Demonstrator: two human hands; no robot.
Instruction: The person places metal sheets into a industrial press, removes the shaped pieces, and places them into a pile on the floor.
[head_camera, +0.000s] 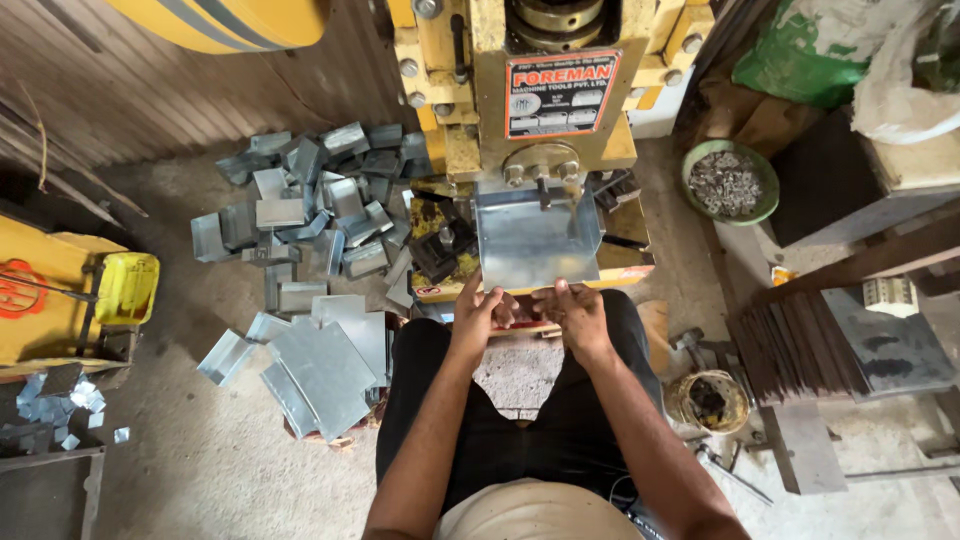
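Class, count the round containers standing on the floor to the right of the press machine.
2. A green bowl of small metal bits sits beside the yellow press machine; a grimy round tin stands nearer the person's right knee. Others may be hidden behind the clutter.

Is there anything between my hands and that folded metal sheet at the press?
Nothing visible. The left hand and right hand both grip the near edge of the folded metal sheet, which sits under the yellow press.

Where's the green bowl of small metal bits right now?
In the head view, the green bowl sits on the floor at upper right, just right of the yellow press machine and left of the dark wooden bench.
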